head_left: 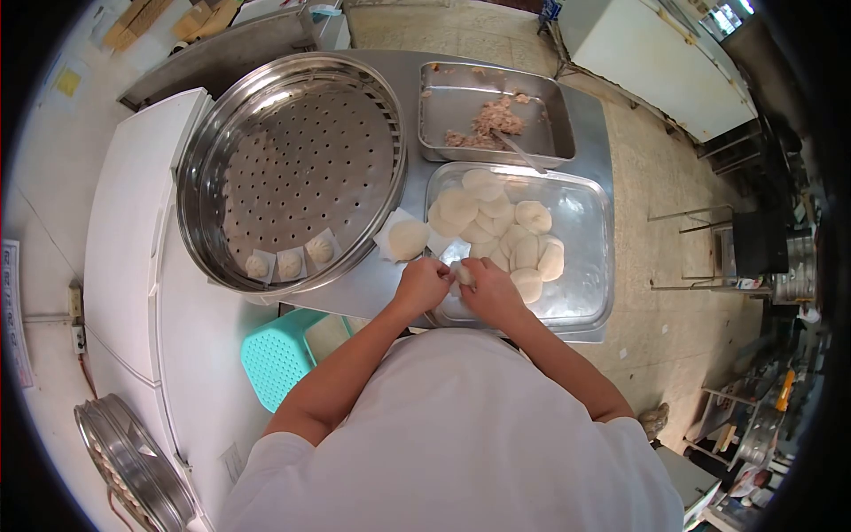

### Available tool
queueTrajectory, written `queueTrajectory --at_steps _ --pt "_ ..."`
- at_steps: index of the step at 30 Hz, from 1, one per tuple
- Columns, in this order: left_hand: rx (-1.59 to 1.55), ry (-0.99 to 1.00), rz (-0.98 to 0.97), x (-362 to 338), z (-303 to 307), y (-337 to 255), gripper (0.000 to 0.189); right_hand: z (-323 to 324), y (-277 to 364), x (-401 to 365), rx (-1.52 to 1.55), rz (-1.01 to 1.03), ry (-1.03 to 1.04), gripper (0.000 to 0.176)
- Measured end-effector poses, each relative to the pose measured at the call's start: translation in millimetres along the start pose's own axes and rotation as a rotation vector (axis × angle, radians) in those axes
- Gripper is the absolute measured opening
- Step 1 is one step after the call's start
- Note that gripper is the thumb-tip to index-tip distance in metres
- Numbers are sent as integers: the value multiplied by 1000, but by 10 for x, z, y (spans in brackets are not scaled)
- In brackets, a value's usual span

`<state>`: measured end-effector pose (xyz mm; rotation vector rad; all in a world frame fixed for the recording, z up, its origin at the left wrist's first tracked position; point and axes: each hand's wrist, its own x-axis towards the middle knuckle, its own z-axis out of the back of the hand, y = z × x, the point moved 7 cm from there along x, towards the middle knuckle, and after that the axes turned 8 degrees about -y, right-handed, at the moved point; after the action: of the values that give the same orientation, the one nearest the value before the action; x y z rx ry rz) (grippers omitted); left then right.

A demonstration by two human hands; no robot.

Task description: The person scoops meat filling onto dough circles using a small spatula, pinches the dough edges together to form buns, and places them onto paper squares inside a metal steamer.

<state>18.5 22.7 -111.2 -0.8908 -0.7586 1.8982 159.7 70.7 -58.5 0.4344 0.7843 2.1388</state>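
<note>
My left hand (424,285) is closed at the front edge of the metal tray (585,306), its fingertips close to a small pale dough piece (463,274). My right hand (489,288) pinches that dough piece from the other side. Flat round dough wrappers (525,257) overlap on the tray beyond my hands. One more wrapper (408,239) lies on white paper left of the tray. Behind, a deep metal pan (567,142) holds minced filling (498,117) and a utensil (519,152). What my left fingertips hold is too small to make out.
A large perforated steamer (306,168) stands on the left, with several pleated buns (290,263) on paper near its front rim. A turquoise plastic stool (275,359) is below the table's front edge. Another steamer (133,461) sits at the lower left.
</note>
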Motion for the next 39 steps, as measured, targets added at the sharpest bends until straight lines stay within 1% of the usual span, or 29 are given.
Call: queueTrajectory --at_steps 4,7,10,13,16,19,22,23,25,28,31,33,34,37,39 --pt "-30 22 10 9 -17 38 20 -90 16 -13 -58 88 35 35" --pt "26 -48 -48 -24 17 -10 18 -116 39 -12 -96 107 65 36" --pt "40 -55 -53 -22 26 -3 18 -118 73 -17 -127 141 106 35" --pt "43 -36 -40 -30 34 -10 19 -166 58 4 -141 158 135 38" --pt "-64 -180 -146 -115 155 -105 22 14 163 -4 8 50 70 43" --pt "-92 -106 -259 -202 124 -85 27 -20 41 -54 23 55 98 47" --pt "-78 -105 -350 -242 78 -29 36 -68 43 -58 30 146 70 47" --pt "-92 -102 -330 -256 69 18 39 -60 2 -68 74 91 66 46" --pt "-121 -95 -289 -313 154 -84 46 71 66 -94 159 -20 57 44" --pt "-132 -23 -278 -417 273 -408 50 370 -91 -275 117 -201 -7 44" --pt "79 26 -413 -400 235 -639 50 376 -234 -501 -200 -77 13 46" --pt "161 32 -432 -352 150 -617 48 296 -286 -569 -266 -85 5 42" --pt "202 33 -439 -328 107 -595 47 280 -300 -583 -297 -87 2 40" --pt "194 94 -385 -257 32 -480 42 314 -371 -585 -277 -122 -24 31" --pt "155 32 -410 -270 35 -477 36 288 -427 -609 -232 -146 24 28"
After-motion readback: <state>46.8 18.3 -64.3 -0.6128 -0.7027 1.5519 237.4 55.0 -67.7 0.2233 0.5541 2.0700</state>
